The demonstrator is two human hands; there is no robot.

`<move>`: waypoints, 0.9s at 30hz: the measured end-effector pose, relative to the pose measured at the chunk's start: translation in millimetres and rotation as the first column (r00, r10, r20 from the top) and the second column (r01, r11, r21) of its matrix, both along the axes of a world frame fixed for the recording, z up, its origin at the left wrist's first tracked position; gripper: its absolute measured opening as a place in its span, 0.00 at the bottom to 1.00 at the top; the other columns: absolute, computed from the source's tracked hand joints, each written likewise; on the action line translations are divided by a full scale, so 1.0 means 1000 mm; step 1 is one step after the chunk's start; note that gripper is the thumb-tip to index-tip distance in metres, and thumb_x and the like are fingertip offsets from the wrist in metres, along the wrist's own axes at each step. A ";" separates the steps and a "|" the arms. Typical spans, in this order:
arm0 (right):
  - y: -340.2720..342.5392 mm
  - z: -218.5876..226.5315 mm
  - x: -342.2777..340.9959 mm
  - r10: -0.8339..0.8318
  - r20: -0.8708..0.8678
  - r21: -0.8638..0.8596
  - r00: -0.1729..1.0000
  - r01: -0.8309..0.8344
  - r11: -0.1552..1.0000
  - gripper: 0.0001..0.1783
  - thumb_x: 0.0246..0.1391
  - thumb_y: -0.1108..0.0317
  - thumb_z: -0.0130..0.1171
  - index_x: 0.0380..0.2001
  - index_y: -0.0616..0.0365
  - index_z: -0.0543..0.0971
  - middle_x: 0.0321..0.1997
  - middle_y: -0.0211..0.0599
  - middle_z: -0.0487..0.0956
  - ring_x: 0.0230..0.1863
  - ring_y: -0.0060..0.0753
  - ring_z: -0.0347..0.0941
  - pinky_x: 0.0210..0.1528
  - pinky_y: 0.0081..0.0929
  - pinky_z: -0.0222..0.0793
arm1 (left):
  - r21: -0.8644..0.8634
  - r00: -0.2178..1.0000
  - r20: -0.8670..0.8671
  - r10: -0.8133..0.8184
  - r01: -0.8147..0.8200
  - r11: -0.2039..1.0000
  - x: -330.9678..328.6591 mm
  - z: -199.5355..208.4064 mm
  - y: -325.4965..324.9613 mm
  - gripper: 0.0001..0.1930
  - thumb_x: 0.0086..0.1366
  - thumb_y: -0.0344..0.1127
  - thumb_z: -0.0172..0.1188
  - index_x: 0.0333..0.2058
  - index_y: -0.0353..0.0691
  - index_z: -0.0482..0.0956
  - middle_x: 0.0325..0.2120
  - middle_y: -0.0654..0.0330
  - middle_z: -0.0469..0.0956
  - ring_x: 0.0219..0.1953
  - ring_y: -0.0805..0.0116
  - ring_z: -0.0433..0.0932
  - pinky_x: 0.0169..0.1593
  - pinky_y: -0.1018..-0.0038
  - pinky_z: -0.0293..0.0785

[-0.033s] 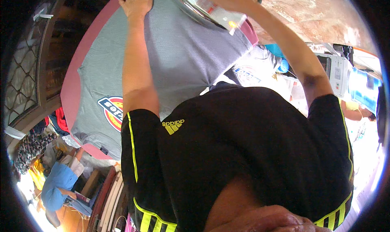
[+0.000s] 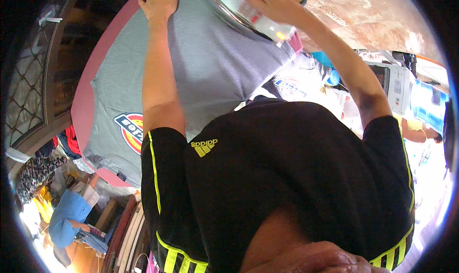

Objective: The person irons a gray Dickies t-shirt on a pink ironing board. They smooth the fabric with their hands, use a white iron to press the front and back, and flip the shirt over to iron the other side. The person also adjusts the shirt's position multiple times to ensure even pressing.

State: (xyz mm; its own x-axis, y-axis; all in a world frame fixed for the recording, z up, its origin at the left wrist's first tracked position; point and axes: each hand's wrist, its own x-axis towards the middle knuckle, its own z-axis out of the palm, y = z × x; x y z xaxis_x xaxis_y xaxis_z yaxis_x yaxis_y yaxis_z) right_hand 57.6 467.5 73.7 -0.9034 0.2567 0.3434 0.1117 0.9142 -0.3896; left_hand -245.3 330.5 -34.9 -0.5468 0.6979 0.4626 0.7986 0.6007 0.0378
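- My left hand (image 2: pixel 159 4) lay flat at the far left of the grey shirt (image 2: pixel 205 67), its fingers open and extended.
- My right hand (image 2: pixel 281 6) was over the iron (image 2: pixel 263 26); I couldn't tell whether its fingers closed round a handle.
- The iron was at the shirt's far right part.
- The shirt lay spread over pink cloth (image 2: pixel 85 96), its colourful emblem (image 2: pixel 130 129) near left.

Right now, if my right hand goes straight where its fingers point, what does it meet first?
Your right hand points leftward over the iron, whose left side comes first, though depth is unclear: it may pass above. Beyond, across the grey shirt, lies your left hand.
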 end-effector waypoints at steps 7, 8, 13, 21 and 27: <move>-0.017 0.015 0.102 -0.094 0.113 -0.274 0.989 0.122 0.954 0.24 0.63 0.60 0.53 0.57 0.63 0.67 0.28 0.57 0.80 0.29 0.57 0.80 0.33 0.44 0.76 | -0.019 1.000 -0.006 0.008 -0.008 1.000 0.010 0.004 -0.003 0.27 0.70 0.45 0.44 0.65 0.45 0.64 0.68 0.61 0.60 0.70 0.58 0.54 0.69 0.50 0.48; -0.014 0.014 0.095 -0.076 0.091 -0.286 0.993 0.099 0.953 0.24 0.64 0.60 0.53 0.56 0.64 0.68 0.28 0.57 0.80 0.29 0.57 0.80 0.33 0.44 0.76 | -0.026 1.000 -0.007 0.012 -0.012 1.000 0.009 0.004 -0.001 0.27 0.70 0.45 0.44 0.65 0.45 0.64 0.68 0.61 0.60 0.70 0.58 0.54 0.69 0.50 0.48; 0.004 0.012 -0.020 0.017 0.019 -0.247 1.000 -0.012 0.969 0.20 0.65 0.56 0.53 0.47 0.63 0.72 0.34 0.58 0.80 0.35 0.55 0.80 0.38 0.43 0.74 | 0.192 0.995 0.029 -0.096 0.089 0.977 0.002 0.006 -0.009 0.26 0.69 0.42 0.48 0.65 0.44 0.64 0.66 0.57 0.62 0.69 0.55 0.58 0.67 0.51 0.53; 0.048 -0.006 -0.201 -0.087 0.050 -0.168 0.995 0.094 0.981 0.27 0.60 0.49 0.51 0.40 0.68 0.77 0.38 0.65 0.80 0.39 0.67 0.78 0.44 0.54 0.73 | 0.015 0.968 0.167 0.185 -0.190 0.982 0.066 0.025 -0.079 0.31 0.69 0.60 0.44 0.65 0.53 0.63 0.67 0.54 0.59 0.70 0.45 0.53 0.67 0.42 0.46; 0.004 0.023 -0.138 0.107 0.216 -0.207 0.970 -0.062 0.976 0.26 0.62 0.48 0.51 0.43 0.66 0.75 0.38 0.62 0.80 0.39 0.61 0.79 0.43 0.50 0.72 | -0.027 0.926 0.060 0.373 -0.372 0.928 0.029 0.010 -0.177 0.30 0.71 0.61 0.36 0.67 0.60 0.61 0.70 0.58 0.56 0.70 0.44 0.52 0.67 0.37 0.44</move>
State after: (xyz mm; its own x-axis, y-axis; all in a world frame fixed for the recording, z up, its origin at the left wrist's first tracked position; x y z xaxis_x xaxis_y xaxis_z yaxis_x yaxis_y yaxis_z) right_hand -80.8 471.4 96.3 -0.9727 0.2180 0.0794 0.1426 0.8317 -0.5367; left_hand -216.8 153.9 -25.0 -0.7965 0.4447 0.4097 0.5134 0.8553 0.0697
